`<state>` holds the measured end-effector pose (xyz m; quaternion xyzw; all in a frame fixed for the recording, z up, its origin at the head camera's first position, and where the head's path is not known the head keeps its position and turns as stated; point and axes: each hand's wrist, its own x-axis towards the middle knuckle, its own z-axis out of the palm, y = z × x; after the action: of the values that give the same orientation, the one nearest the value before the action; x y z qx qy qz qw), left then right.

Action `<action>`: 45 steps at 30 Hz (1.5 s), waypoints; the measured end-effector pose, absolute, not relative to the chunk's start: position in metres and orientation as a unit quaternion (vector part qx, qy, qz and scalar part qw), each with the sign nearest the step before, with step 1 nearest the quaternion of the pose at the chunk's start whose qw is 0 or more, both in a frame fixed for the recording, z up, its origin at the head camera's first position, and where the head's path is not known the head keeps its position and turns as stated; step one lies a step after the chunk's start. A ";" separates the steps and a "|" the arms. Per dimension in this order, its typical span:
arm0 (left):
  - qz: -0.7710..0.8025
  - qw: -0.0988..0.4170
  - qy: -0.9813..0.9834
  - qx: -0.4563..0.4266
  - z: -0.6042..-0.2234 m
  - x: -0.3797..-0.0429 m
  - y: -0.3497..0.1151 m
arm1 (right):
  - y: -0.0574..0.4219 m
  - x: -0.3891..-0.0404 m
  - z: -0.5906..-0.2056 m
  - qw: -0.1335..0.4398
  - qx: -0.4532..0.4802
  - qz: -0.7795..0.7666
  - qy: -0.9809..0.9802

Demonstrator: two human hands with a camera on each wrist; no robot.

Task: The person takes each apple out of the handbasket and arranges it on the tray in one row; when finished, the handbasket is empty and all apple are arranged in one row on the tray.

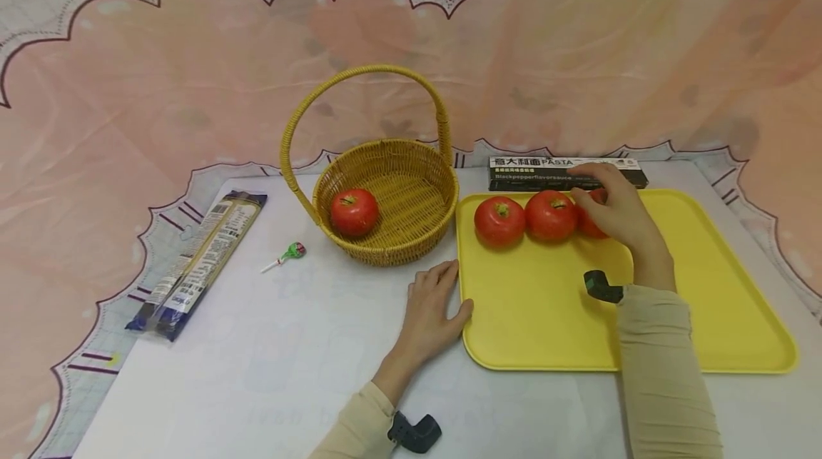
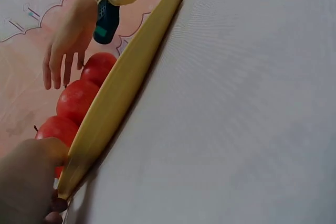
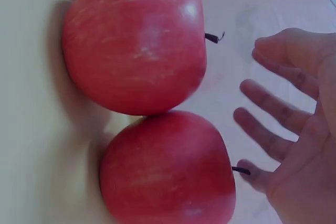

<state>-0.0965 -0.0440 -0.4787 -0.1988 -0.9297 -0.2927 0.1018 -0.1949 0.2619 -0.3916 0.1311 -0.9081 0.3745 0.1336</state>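
Note:
My right hand (image 1: 619,209) hovers over the rightmost of three red apples on the yellow tray (image 1: 546,309), partly hiding it. In the right wrist view its fingers are spread beside the stems, apart from the nearer apple (image 3: 170,171) and the larger-looking apple (image 3: 136,40). The left apple (image 1: 499,222) and middle apple (image 1: 551,216) stand in a row with it along the tray's back edge. My left hand (image 1: 430,313) rests at the tray's left edge, thumb over the rim, with the other fingers loosely extended outside it.
Left of the tray stands a wicker basket (image 1: 411,252) with a tall handle, another red apple (image 1: 354,212) inside it. A black pasta box (image 1: 514,175) lies behind the tray. Farther left lie a lollipop (image 1: 295,250) and a long plastic packet (image 1: 199,259).

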 end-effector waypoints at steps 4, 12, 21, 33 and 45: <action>-0.278 0.102 -0.938 -0.180 -0.476 -0.096 -0.042 | 0.258 -0.197 -0.391 0.152 0.137 0.374 -0.905; -0.249 0.108 -0.945 -0.181 -0.477 -0.097 -0.040 | 0.229 -0.195 -0.381 0.140 0.183 0.408 -0.884; -0.246 0.128 -0.943 -0.183 -0.477 -0.099 -0.042 | 0.186 -0.210 -0.389 0.113 0.279 0.406 -0.863; -0.250 0.145 -0.938 -0.190 -0.480 -0.097 -0.042 | 0.143 -0.216 -0.387 0.099 0.384 0.380 -0.836; -0.256 0.129 -0.938 -0.195 -0.481 -0.099 -0.042 | 0.093 -0.229 -0.379 0.051 0.459 0.291 -0.838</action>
<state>-0.0986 -0.0419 -0.4808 -0.1951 -0.9380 -0.2559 0.1289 -0.2294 0.0929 -0.3790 0.4587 -0.8382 0.2905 0.0514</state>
